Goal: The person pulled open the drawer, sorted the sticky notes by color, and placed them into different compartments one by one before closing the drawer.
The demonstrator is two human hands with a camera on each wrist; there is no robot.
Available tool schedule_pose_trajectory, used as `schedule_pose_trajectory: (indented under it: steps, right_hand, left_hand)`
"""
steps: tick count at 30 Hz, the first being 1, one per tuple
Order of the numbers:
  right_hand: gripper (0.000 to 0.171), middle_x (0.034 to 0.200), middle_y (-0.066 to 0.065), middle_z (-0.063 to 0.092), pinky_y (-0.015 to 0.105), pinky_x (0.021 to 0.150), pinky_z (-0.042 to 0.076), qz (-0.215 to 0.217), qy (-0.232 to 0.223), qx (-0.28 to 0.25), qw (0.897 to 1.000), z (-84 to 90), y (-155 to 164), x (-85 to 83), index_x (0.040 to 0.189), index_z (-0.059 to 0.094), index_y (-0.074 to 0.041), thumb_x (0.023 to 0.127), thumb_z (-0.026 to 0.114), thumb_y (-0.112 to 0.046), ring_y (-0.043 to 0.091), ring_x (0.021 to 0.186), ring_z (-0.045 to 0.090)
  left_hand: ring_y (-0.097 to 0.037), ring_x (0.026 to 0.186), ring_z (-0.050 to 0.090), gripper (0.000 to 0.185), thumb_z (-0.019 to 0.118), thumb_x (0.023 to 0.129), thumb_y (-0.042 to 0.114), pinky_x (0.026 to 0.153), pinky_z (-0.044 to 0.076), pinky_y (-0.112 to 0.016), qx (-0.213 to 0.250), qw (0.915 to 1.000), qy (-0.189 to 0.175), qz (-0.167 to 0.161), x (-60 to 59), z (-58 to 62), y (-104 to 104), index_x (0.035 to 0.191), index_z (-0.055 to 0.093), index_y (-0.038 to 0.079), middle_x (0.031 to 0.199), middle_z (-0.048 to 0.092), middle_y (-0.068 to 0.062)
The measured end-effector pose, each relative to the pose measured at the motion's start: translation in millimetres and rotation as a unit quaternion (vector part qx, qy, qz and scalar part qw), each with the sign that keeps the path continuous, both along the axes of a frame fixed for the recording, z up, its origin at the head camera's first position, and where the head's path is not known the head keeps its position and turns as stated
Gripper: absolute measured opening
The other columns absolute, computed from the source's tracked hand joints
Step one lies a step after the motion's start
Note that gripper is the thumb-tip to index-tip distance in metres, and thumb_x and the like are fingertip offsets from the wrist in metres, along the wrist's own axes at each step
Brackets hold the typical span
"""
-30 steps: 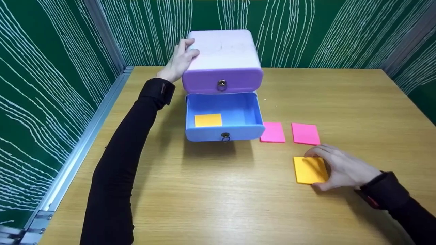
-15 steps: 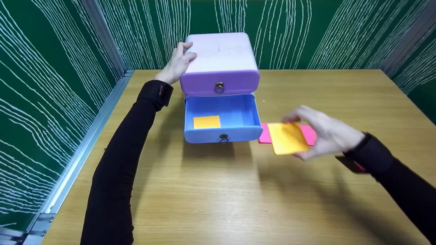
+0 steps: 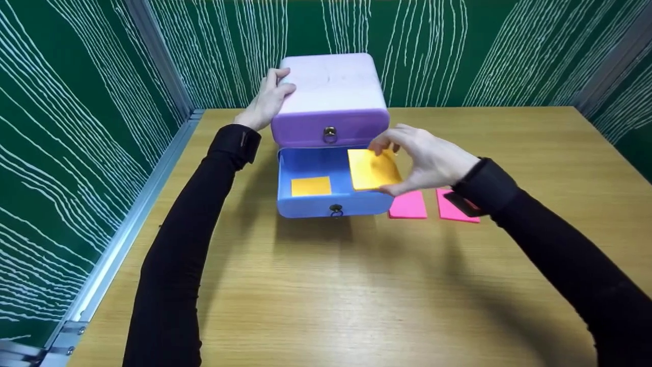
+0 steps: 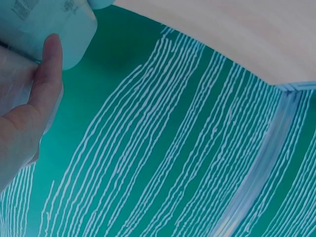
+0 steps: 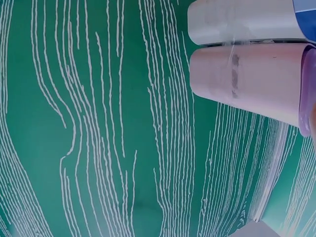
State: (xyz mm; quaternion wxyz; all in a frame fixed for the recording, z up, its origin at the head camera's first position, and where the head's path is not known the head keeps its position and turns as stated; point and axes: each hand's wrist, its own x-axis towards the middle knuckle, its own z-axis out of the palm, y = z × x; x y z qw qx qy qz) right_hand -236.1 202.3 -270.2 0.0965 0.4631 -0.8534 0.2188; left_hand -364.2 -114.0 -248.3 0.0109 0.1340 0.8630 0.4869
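A small drawer cabinet (image 3: 330, 97) stands at the back of the wooden table (image 3: 356, 285); its purple top drawer (image 3: 330, 127) is closed and its blue bottom drawer (image 3: 333, 181) is pulled out. An orange sticky-note pad (image 3: 310, 186) lies in the blue drawer's left half. My right hand (image 3: 425, 163) pinches a second orange pad (image 3: 373, 168) by its right edge, held over the drawer's right half. My left hand (image 3: 267, 99) rests on the cabinet's upper left edge, its fingers lying on the top. In the left wrist view, a finger (image 4: 44, 79) touches the cabinet's pale side (image 4: 44, 24).
Two pink sticky-note pads (image 3: 407, 205) (image 3: 453, 206) lie on the table just right of the blue drawer, the right one partly under my right sleeve. Green patterned walls enclose the table at the back and both sides. A metal rail (image 3: 127, 224) runs along the left edge.
My right hand picked the orange pad up from the table at the right and carried it left and forward, to above the open blue drawer. The left hand stayed on the cabinet.
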Motion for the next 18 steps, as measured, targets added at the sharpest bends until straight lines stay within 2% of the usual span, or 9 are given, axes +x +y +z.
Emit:
schedule_pose_trajectory:
  steps: [5,14,18]
  right_hand:
    - [0.065,0.11,0.008,0.065,0.045,0.093,0.052,-0.035,-0.027,0.028,0.999,1.6,-13,-7.5,0.118,0.056,-0.007,0.069,0.09,-0.035,0.024,0.104,0.057]
    - [0.058,0.109,0.01,0.064,0.045,0.096,0.053,-0.06,-0.045,0.054,0.996,-5.1,-26,-13.9,0.113,0.058,-0.007,0.073,0.087,-0.039,0.027,0.107,0.06]
    - [0.055,0.105,0.009,0.063,0.044,0.094,0.052,-0.057,-0.038,0.053,0.996,-6.0,-28,-14.6,0.11,0.057,-0.008,0.074,0.086,-0.039,0.026,0.106,0.058]
  left_hand:
    - [-0.016,0.153,0.015,0.056,0.042,0.1,0.027,0.124,0.014,-0.024,0.002,1.0,0.003,0.003,0.5,0.8,-1,0.15,0.026,0.009,0.165,0.014,-0.01]
    - [-0.017,0.154,0.014,0.057,0.042,0.099,0.027,0.125,0.013,-0.027,-0.002,1.0,0.003,0.008,0.4,-1.4,0,0.151,0.026,0.01,0.166,0.013,-0.011]
    - [-0.017,0.153,0.015,0.057,0.043,0.099,0.026,0.125,0.013,-0.026,0.006,0.9999,0.007,0.006,-0.6,-1.7,0,0.151,0.026,0.009,0.165,0.014,-0.011]
